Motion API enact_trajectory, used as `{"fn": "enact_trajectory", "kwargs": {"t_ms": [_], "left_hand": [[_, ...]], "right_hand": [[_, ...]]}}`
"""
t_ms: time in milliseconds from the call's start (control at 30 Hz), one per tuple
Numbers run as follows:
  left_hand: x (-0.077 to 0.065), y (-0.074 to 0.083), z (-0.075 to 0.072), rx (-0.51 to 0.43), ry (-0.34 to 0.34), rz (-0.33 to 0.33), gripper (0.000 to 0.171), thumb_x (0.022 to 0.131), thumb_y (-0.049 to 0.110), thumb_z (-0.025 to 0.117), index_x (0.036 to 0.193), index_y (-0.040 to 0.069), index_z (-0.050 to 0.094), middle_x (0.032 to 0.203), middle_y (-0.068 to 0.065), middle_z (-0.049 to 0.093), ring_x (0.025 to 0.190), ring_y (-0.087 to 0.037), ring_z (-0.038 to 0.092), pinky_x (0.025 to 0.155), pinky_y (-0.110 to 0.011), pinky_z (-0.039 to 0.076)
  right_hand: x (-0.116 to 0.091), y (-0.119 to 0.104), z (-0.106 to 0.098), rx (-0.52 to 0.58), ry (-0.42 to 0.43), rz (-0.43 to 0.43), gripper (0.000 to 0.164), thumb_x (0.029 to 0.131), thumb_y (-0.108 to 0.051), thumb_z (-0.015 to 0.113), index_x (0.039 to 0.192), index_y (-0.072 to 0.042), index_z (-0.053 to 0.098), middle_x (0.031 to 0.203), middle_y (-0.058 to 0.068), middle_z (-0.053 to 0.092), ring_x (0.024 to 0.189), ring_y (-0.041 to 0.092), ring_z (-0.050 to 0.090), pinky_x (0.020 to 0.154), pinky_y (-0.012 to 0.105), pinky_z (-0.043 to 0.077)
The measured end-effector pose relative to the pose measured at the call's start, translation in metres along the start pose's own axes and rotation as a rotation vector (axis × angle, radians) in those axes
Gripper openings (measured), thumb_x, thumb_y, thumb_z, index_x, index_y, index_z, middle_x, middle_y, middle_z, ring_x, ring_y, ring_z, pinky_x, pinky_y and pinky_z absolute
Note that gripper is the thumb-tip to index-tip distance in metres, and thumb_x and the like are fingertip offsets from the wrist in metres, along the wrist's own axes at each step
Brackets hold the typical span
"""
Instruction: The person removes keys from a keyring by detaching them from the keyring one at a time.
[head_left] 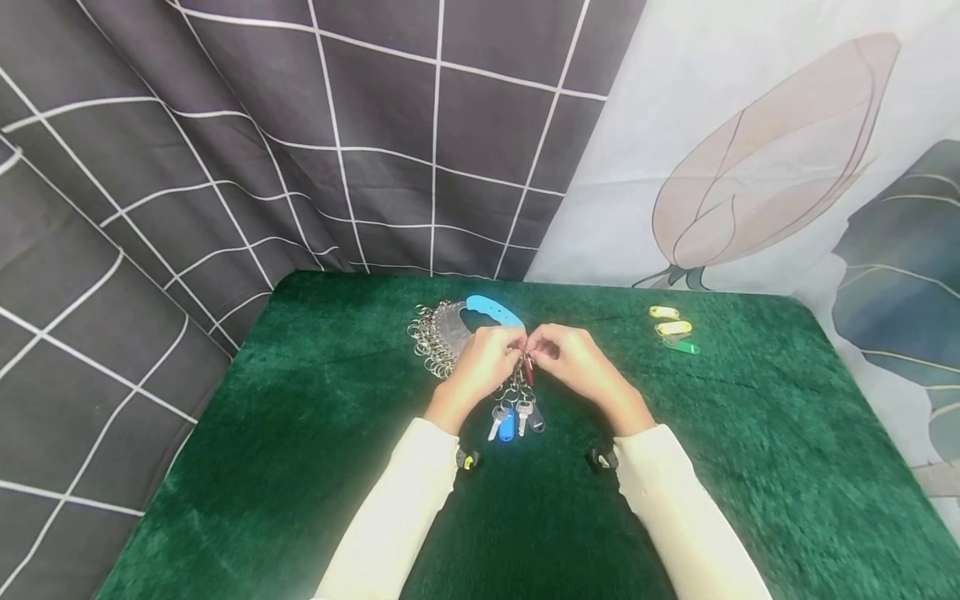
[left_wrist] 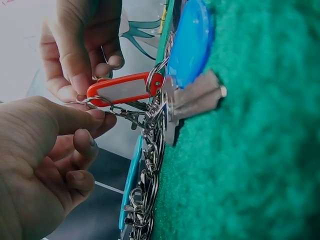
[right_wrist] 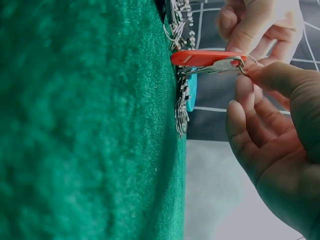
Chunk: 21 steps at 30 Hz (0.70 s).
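Note:
My left hand (head_left: 486, 360) and right hand (head_left: 576, 360) meet over the table, fingertips nearly touching. Between them is a split key ring (right_wrist: 246, 69) carrying a red key tag (left_wrist: 125, 89) and a silver key (right_wrist: 220, 66). My right thumb and forefinger pinch this ring, and my left fingertips pinch it from the other side; its exact contact is partly hidden. Beside my left hand lies a clear fan-shaped key holder (head_left: 452, 332) with a light blue handle (head_left: 491, 309) and many metal clasps (head_left: 427, 342) along its edge. Below the hands lie a blue tag (head_left: 507, 425), a dark tag (head_left: 536, 419) and silver keys (head_left: 523, 417).
Two yellow tags (head_left: 673, 328) and a green tag (head_left: 682, 347) lie on the right of the green cloth-covered table (head_left: 750, 467). Behind the table hang a dark grid-patterned curtain (head_left: 390, 108) and a pale cloth with a floral print (head_left: 772, 158).

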<state>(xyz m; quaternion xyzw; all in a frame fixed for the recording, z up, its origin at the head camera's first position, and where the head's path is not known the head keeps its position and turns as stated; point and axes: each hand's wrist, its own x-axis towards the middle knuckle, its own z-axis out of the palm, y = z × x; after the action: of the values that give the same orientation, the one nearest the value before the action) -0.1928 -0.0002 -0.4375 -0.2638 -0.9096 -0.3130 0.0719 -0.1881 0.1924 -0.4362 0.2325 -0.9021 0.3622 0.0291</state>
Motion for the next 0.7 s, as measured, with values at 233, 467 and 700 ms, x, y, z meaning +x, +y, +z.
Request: {"fn": "enact_trajectory", "kwargs": {"t_ms": [233,467,700], "left_hand": [[-0.0002,-0.0014,0.0028,-0.041,-0.014,0.016,0.015,0.091,0.0,0.072,0.088,0.014,0.068,0.086,-0.001,0.073,0.08,-0.014,0.066,0.074,-0.029,0.056],[-0.0001,-0.0013,0.0027,-0.043,-0.011,0.009,0.014,0.091,0.001,0.072,0.089,0.015,0.069,0.088,0.0,0.074,0.08,-0.015,0.066,0.074,-0.03,0.056],[-0.0003,-0.001,0.0029,-0.01,0.026,0.012,0.012,0.09,0.004,0.074,0.088,0.015,0.07,0.088,-0.001,0.076,0.078,-0.015,0.069,0.071,-0.029,0.057]], "right_hand": [[-0.0019,0.0008,0.0009,-0.038,0.053,-0.022,0.008,0.092,-0.004,0.074,0.095,-0.011,0.073,0.085,0.003,0.073,0.078,0.016,0.068,0.073,0.034,0.059],[-0.002,-0.0014,-0.0002,-0.052,0.106,-0.048,0.009,0.088,-0.002,0.076,0.088,-0.011,0.074,0.08,0.003,0.073,0.073,0.016,0.068,0.069,0.034,0.059],[-0.0017,-0.0014,-0.0009,-0.02,0.077,-0.001,0.001,0.092,-0.01,0.074,0.091,-0.01,0.075,0.083,0.001,0.074,0.076,0.015,0.07,0.07,0.034,0.06]]}}
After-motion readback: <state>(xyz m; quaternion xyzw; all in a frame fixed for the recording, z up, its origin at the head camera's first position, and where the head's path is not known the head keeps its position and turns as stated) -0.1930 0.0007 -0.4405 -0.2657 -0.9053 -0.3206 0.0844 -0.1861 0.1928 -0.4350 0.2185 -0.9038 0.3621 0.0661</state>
